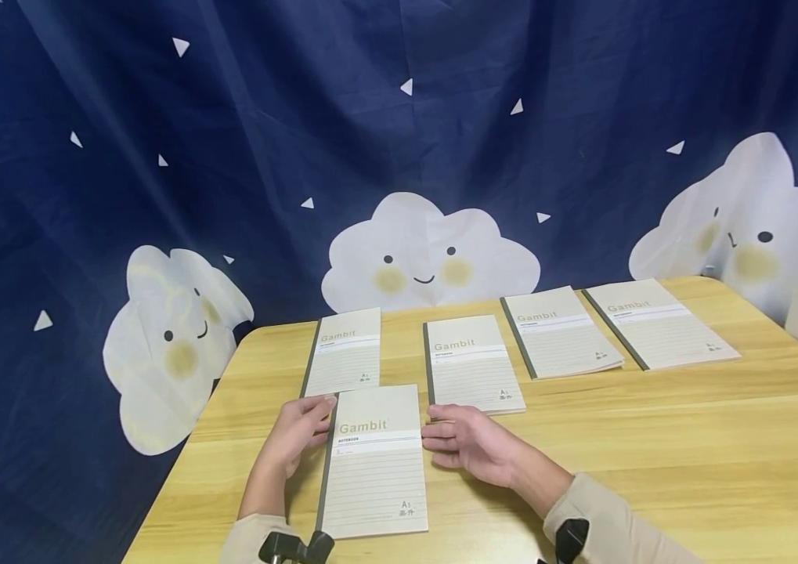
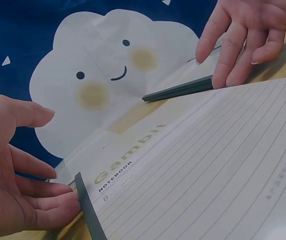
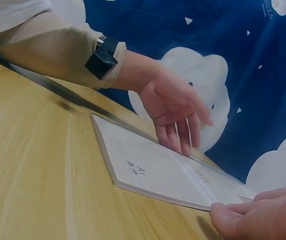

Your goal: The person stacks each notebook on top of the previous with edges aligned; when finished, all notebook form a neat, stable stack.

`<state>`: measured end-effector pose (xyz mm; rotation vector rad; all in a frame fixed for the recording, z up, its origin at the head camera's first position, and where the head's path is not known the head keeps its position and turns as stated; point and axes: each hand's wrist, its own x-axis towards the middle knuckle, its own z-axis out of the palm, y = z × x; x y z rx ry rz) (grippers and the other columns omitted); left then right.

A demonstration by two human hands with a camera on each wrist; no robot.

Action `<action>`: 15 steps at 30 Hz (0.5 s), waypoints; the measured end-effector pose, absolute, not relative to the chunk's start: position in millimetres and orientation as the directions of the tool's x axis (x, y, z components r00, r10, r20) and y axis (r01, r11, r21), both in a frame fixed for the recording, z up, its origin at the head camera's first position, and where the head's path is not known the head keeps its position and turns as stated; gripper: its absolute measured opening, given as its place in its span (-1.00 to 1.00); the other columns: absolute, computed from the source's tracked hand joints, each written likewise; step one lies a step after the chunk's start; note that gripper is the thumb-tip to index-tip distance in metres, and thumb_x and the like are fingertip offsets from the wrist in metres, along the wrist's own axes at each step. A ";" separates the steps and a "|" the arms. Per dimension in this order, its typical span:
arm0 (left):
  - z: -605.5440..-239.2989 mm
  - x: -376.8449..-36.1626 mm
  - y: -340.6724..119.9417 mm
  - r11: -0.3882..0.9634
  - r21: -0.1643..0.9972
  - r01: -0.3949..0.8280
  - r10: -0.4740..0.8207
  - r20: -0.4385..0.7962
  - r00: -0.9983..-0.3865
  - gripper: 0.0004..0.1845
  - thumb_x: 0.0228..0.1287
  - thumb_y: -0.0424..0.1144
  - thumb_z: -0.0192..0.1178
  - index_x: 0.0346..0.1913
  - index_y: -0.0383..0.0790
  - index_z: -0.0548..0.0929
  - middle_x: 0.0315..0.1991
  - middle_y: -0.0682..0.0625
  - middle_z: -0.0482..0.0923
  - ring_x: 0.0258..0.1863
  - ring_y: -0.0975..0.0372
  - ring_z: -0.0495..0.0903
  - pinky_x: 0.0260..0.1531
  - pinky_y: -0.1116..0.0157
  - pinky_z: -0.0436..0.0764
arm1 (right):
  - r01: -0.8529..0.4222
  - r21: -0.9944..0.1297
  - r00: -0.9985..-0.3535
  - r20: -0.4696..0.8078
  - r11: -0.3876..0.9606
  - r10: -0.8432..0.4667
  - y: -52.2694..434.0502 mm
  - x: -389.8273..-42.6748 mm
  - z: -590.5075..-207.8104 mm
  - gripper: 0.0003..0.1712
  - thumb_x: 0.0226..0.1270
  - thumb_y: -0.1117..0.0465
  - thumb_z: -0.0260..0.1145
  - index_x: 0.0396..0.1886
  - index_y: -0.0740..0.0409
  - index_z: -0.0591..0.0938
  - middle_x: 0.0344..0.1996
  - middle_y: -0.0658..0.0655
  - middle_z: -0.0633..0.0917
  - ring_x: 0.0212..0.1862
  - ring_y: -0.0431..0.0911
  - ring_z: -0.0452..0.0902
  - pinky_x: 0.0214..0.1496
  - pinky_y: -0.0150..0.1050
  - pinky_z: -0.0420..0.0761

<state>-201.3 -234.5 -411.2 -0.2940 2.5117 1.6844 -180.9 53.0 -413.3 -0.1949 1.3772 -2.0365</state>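
A cream notebook [image 1: 376, 478] with a dark spine and the word Gambit on its cover lies flat near the front of the wooden table [image 1: 229, 470]. Along its spine side is my left hand [image 1: 297, 431], fingers extended; in the left wrist view its fingertips [image 2: 70, 202] are at the spine edge. My right hand [image 1: 476, 446] is at the opposite long edge with fingers loosely extended. The right wrist view shows its fingertips [image 3: 223, 212] right by that edge; whether they touch is hard to tell. Neither hand grips the notebook.
Several matching notebooks lie behind: one at back left [image 1: 345, 356], close against the front one's top edge, one in the middle [image 1: 472, 368], and two side by side at right [image 1: 561, 333]. A dark blue curtain [image 1: 265, 117] with clouds hangs behind the table.
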 end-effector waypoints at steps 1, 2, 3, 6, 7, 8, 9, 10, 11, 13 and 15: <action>-411.0 -201.2 -234.6 0.368 0.904 -0.218 -0.103 -0.193 -0.976 -0.44 0.36 -0.06 0.06 0.22 -0.45 0.39 0.08 -0.29 0.48 0.00 0.02 0.55 -0.03 0.12 0.62 | 0.440 -0.868 -0.771 -0.233 -0.230 -0.593 52.9 -180.8 -413.3 -0.15 0.37 0.00 0.05 0.40 0.42 -0.06 0.32 0.60 0.13 0.33 0.34 0.13 0.36 0.16 0.22; -410.9 -201.2 -234.6 0.368 0.903 -0.220 -0.104 -0.195 -0.975 -0.44 0.36 -0.05 0.06 0.22 -0.45 0.40 0.08 -0.29 0.48 0.00 0.02 0.55 -0.03 0.12 0.62 | 0.442 -0.866 -0.772 -0.234 -0.236 -0.591 52.7 -180.7 -413.4 -0.16 0.37 0.01 0.05 0.40 0.42 -0.06 0.32 0.59 0.13 0.33 0.34 0.13 0.36 0.15 0.23; -410.7 -201.2 -234.6 0.368 0.903 -0.221 -0.105 -0.195 -0.975 -0.44 0.36 -0.05 0.06 0.22 -0.45 0.40 0.08 -0.29 0.48 0.00 0.02 0.55 -0.03 0.11 0.62 | 0.443 -0.863 -0.773 -0.232 -0.242 -0.590 52.5 -180.4 -413.6 -0.17 0.38 0.02 0.04 0.40 0.41 -0.06 0.32 0.59 0.13 0.33 0.35 0.13 0.36 0.15 0.23; -410.3 -200.8 -235.2 0.371 0.902 -0.222 -0.106 -0.196 -0.975 -0.44 0.36 -0.04 0.06 0.22 -0.44 0.40 0.08 -0.28 0.47 0.00 0.02 0.55 -0.03 0.11 0.62 | 0.448 -0.855 -0.776 -0.227 -0.260 -0.589 52.1 -179.7 -414.0 -0.19 0.38 0.03 0.03 0.40 0.40 -0.06 0.32 0.59 0.13 0.33 0.36 0.12 0.34 0.15 0.24; -410.1 -200.7 -235.4 0.371 0.902 -0.222 -0.105 -0.197 -0.975 -0.44 0.36 -0.05 0.06 0.22 -0.44 0.40 0.08 -0.28 0.47 0.00 0.02 0.55 -0.02 0.11 0.61 | 0.450 -0.853 -0.775 -0.226 -0.265 -0.590 51.9 -179.5 -414.3 -0.20 0.39 0.03 0.02 0.40 0.39 -0.06 0.32 0.59 0.13 0.33 0.36 0.13 0.34 0.15 0.25; -410.0 -200.6 -235.6 0.371 0.902 -0.222 -0.105 -0.197 -0.975 -0.44 0.36 -0.05 0.06 0.22 -0.44 0.40 0.08 -0.29 0.47 0.01 0.02 0.54 -0.02 0.11 0.61 | 0.451 -0.851 -0.774 -0.224 -0.269 -0.592 51.8 -179.4 -414.6 -0.20 0.39 0.03 0.02 0.39 0.38 -0.05 0.32 0.59 0.13 0.33 0.36 0.13 0.33 0.15 0.26; -409.8 -200.5 -235.9 0.370 0.902 -0.222 -0.106 -0.196 -0.975 -0.44 0.36 -0.05 0.06 0.22 -0.44 0.40 0.09 -0.29 0.46 0.01 0.01 0.54 -0.02 0.11 0.61 | 0.452 -0.850 -0.774 -0.222 -0.271 -0.593 51.8 -179.2 -414.9 -0.21 0.39 0.03 0.02 0.39 0.38 -0.05 0.32 0.59 0.13 0.33 0.36 0.13 0.33 0.15 0.26; -409.7 -200.4 -236.3 0.369 0.903 -0.222 -0.106 -0.196 -0.975 -0.44 0.36 -0.05 0.06 0.22 -0.44 0.40 0.09 -0.29 0.46 0.01 0.01 0.54 -0.02 0.11 0.61 | 0.450 -0.850 -0.773 -0.218 -0.274 -0.595 51.7 -179.1 -415.1 -0.21 0.39 0.03 0.02 0.39 0.38 -0.05 0.32 0.59 0.13 0.33 0.37 0.13 0.33 0.15 0.27; -409.6 -200.5 -236.7 0.365 0.904 -0.222 -0.107 -0.196 -0.975 -0.44 0.36 -0.05 0.05 0.22 -0.44 0.40 0.10 -0.29 0.45 0.01 0.01 0.54 -0.02 0.11 0.61 | 0.448 -0.850 -0.773 -0.214 -0.276 -0.597 51.8 -178.9 -415.3 -0.21 0.39 0.03 0.02 0.39 0.38 -0.05 0.32 0.60 0.13 0.33 0.37 0.14 0.33 0.14 0.27; -409.6 -200.5 -237.6 0.359 0.907 -0.222 -0.110 -0.195 -0.975 -0.45 0.36 -0.05 0.05 0.22 -0.44 0.40 0.11 -0.29 0.44 0.02 0.01 0.53 -0.02 0.12 0.61 | 0.442 -0.853 -0.773 -0.205 -0.278 -0.601 51.7 -178.7 -415.9 -0.21 0.39 0.03 0.00 0.39 0.39 -0.05 0.32 0.60 0.13 0.33 0.37 0.15 0.33 0.14 0.27; -410.1 -200.3 -238.9 0.355 0.909 -0.217 -0.110 -0.190 -0.976 -0.46 0.37 -0.07 0.04 0.22 -0.45 0.40 0.12 -0.30 0.43 0.01 0.00 0.53 -0.03 0.13 0.62 | 0.437 -0.855 -0.772 -0.198 -0.279 -0.604 51.8 -178.4 -416.4 -0.22 0.40 0.02 -0.01 0.39 0.40 -0.04 0.32 0.59 0.14 0.32 0.36 0.16 0.34 0.13 0.26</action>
